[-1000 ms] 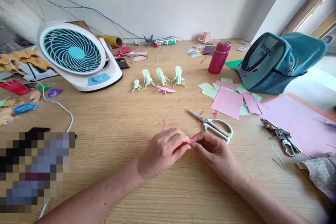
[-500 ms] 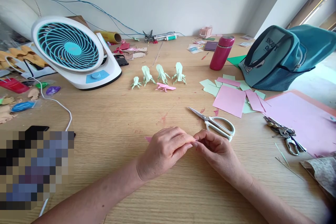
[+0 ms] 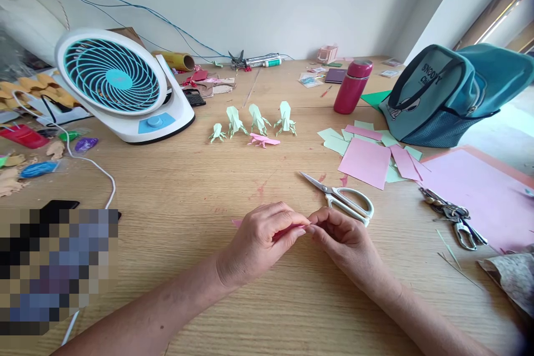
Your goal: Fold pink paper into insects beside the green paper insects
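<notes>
Between my two hands is a small piece of pink folded paper (image 3: 237, 223), mostly covered by my fingers; one pointed end shows at the left. My left hand (image 3: 269, 236) is closed over it, thumb and fingers pinching. The fingertips of my right hand (image 3: 344, 239) pinch its other end, meeting the left fingertips. Just behind the right hand lie scissors (image 3: 352, 203) with white handles, their blades pointing away to the left. Farther back stand several pale green folded paper insects (image 3: 258, 118), with a pink folded paper insect (image 3: 264, 140) in front of them.
A white and blue fan (image 3: 117, 80) stands at the back left. Pink and green paper pieces (image 3: 364, 162) lie to the right, near a dark pink flask (image 3: 352, 88), a teal backpack (image 3: 442, 94) and keys (image 3: 453, 214). A white cable (image 3: 100, 169) runs down the left side.
The hands stay nearly in place, still pinching the pink paper. A little more pink shows between the left thumb and fingers. The whole view has shifted very slightly.
</notes>
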### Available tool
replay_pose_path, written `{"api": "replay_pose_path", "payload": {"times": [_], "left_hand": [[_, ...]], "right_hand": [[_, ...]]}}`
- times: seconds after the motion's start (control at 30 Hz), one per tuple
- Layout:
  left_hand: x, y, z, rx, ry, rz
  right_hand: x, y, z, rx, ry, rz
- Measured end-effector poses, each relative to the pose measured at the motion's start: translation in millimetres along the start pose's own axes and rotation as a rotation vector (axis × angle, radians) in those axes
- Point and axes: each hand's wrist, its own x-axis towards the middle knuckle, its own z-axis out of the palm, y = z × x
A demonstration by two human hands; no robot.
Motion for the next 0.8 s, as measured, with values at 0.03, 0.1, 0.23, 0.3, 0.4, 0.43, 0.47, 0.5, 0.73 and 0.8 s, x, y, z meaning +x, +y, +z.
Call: {"api": "replay_pose_path", "payload": {"times": [0.03,0.1,0.23,0.3,0.4,0.43,0.47,0.5,0.73,0.8], "left_hand": [[0.3,0.3,-0.1,-0.001,0.006,0.000],[0.8,0.7,-0.2,0.002,0.014,0.000],[0.9,1.0,-0.1,0.031,0.012,0.018],[0.4,0.9,-0.2,0.053,-0.002,0.033],[-0.5,0.9,-0.3,0.073,-0.031,0.041],[-0.7,0.7,-0.2,0.075,-0.036,0.037],[-0.9,0.5,-0.1,0.074,-0.037,0.032],[-1.1,0.1,0.2,0.070,-0.038,0.028],[-1.6,-2.9,1.7,-0.002,-0.048,-0.011],[-1.2,-2.3,1.1,-0.019,-0.058,-0.032]], "right_hand": [[-0.1,0.3,0.0,-0.002,-0.003,0.000],[-0.4,0.4,-0.2,-0.003,-0.004,0.000],[-0.9,-0.6,-0.2,-0.002,0.000,-0.007],[-1.2,-1.2,0.1,0.004,0.005,-0.016],[-1.5,-1.2,0.5,0.004,0.008,-0.020],[-1.5,-1.0,0.5,0.004,0.008,-0.017],[-1.4,-0.7,0.5,0.002,0.009,-0.014],[-1.4,-0.4,0.4,-0.002,0.008,-0.013],[-1.5,0.8,-0.3,-0.011,0.007,-0.007],[-1.2,1.1,-0.2,-0.002,0.001,-0.002]]}}
